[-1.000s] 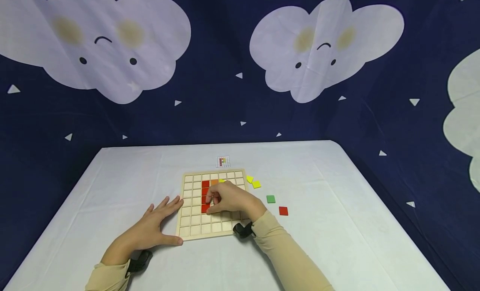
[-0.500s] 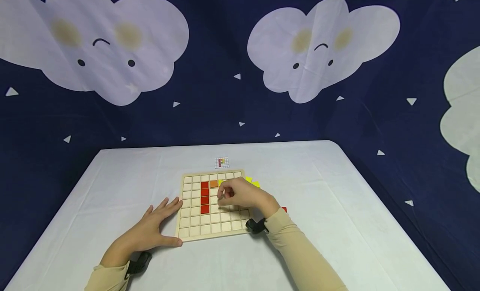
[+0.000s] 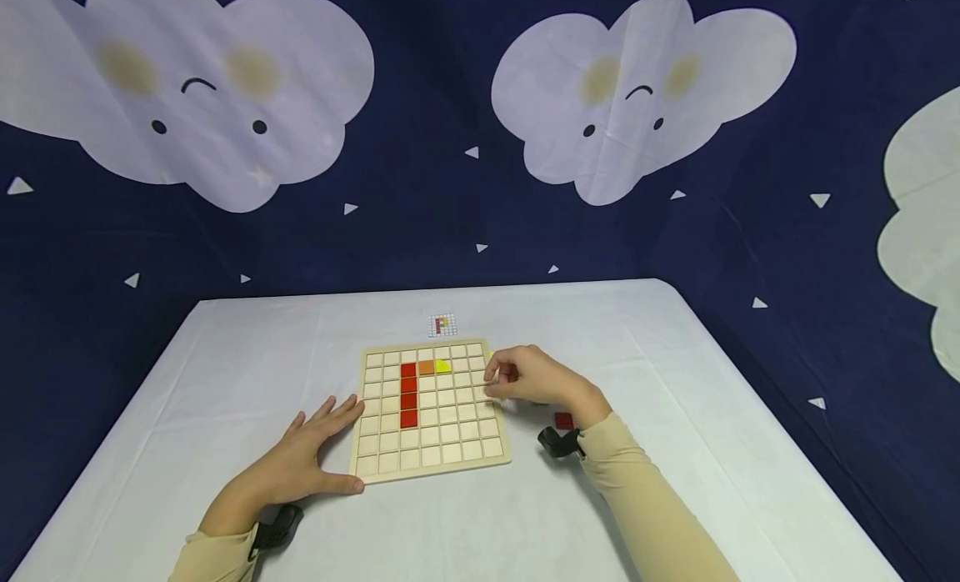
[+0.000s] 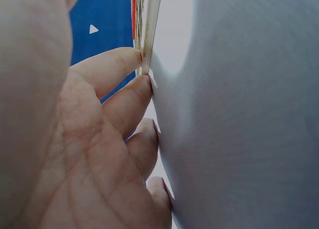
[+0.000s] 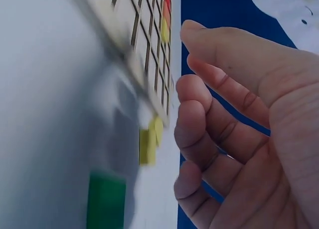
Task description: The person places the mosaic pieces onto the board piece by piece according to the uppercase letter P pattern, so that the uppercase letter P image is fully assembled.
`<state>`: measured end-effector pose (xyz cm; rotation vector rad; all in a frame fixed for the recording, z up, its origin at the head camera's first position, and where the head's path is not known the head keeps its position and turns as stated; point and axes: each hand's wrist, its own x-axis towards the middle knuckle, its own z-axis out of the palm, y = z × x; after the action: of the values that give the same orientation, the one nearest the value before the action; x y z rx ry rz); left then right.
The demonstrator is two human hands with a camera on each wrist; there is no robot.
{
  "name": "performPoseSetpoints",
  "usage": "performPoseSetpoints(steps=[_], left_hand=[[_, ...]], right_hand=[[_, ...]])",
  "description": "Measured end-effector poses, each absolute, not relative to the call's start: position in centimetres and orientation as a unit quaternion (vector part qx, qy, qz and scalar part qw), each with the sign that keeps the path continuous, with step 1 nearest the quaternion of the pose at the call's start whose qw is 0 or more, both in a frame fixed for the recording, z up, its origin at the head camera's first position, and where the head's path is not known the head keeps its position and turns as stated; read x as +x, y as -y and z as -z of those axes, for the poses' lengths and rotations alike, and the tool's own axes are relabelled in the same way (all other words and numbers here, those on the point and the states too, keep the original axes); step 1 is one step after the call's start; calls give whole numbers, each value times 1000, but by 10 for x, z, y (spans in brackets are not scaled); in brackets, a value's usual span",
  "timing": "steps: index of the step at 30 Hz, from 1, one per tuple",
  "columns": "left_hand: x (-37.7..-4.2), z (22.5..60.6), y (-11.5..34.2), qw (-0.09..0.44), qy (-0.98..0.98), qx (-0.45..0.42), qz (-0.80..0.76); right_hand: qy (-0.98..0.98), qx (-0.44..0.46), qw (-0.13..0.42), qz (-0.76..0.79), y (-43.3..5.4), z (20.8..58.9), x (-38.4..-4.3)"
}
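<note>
A wooden grid board (image 3: 450, 453) lies on the table. In it, a column of red tiles (image 3: 408, 384) runs downward, with an orange tile (image 3: 426, 367) and a yellow tile with one rounded corner (image 3: 443, 366) continuing to the right from its top. My left hand (image 3: 311, 453) is spread flat along the board's left side, fingertips and thumb at its edge; the left wrist view shows fingers (image 4: 127, 102) touching that edge. My right hand (image 3: 536, 375) hovers over the right edge, fingers loosely bent and nothing between them. Beneath it lie loose yellow tiles (image 5: 147, 146), mostly hidden in the head view.
A small printed card (image 3: 442, 325) with a coloured pattern on a grid lies behind the board. To the board's right are a green tile (image 5: 106, 201) and a red tile (image 3: 564, 421), partly covered by the right wrist. A dark blue cloth with clouds (image 3: 420, 257) hangs behind the white table (image 3: 247, 357).
My right hand has moved right, from the lowest red tile across the board to its right edge, uncovering the red column and the yellow tile. My left hand has stayed in place.
</note>
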<state>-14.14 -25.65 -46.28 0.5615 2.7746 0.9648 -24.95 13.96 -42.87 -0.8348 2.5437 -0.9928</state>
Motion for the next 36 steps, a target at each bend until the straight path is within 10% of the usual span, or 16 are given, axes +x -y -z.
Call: performPoseSetpoints(steps=[36], left_hand=[[-142,461,256,83,-924,183,-326]], right_hand=[[-888,-238,177,352,-247,446,-216]])
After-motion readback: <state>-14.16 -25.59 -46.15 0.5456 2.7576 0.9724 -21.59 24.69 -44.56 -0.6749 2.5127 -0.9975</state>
